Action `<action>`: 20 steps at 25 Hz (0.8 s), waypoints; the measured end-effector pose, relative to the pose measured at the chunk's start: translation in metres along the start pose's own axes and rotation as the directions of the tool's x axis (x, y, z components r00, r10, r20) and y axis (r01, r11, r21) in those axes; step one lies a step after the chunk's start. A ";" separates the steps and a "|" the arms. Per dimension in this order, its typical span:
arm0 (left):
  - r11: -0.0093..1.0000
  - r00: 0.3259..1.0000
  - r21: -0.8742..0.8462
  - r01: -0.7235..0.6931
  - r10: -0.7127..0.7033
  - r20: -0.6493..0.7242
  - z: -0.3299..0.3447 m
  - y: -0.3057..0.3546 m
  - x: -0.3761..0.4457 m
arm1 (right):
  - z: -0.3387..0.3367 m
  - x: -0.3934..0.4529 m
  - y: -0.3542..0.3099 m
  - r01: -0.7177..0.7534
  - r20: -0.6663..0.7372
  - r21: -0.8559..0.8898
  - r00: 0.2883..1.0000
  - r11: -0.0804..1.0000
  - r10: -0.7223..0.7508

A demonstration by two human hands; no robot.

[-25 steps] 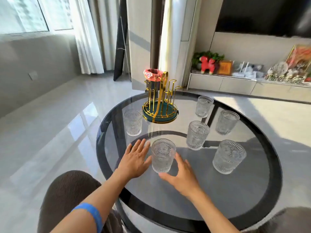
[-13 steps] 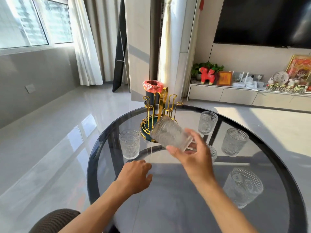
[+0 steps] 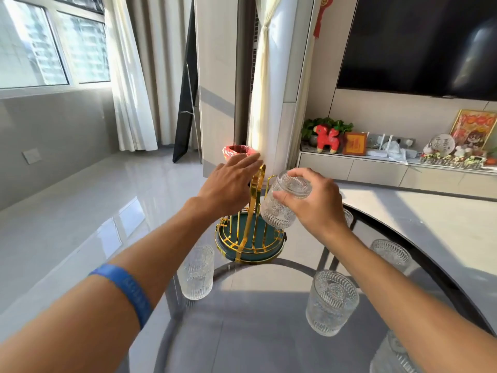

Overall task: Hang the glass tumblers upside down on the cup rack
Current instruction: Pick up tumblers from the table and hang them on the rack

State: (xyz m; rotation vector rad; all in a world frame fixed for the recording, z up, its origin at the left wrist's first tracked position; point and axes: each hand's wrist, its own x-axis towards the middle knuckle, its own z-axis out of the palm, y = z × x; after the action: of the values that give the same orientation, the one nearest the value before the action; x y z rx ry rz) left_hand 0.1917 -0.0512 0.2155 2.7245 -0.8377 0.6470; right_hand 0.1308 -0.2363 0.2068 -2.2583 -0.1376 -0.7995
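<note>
A: Where's your tumbler (image 3: 286, 203)?

B: Centre of the frame, mouth down, pinched near its base in your right hand (image 3: 312, 203), just beside the gold cup rack (image 3: 248, 232).

A: And your left hand (image 3: 228, 184)?

B: Spread, empty, by the rack's top. The glass looks rigid, ribbed, breakable; grip its sides.

Embossed glass tumbler (image 3: 285, 203) upside down beside gold cup rack (image 3: 248, 232); other tumblers (image 3: 332, 301) upright.

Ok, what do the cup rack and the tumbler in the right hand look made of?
Cup rack: seemingly metal, thin rods with a shiny gold finish that catches the sun, on a matte dark green base, material unclear. Tumbler in the right hand: clear pressed glass; see-through, with embossed ribs and rosettes.
</note>
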 end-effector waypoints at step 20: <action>0.989 0.978 -0.147 0.020 0.011 0.207 0.018 -0.011 0.017 | 0.057 -0.010 0.033 -0.006 0.295 -0.136 0.954 0.991 0.046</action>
State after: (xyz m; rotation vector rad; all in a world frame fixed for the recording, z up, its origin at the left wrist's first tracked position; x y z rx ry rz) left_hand 0.2172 -0.0563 0.2068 2.6880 -0.8864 0.2880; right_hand 0.1621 -0.2208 0.1506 -2.4926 -0.1990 -0.4605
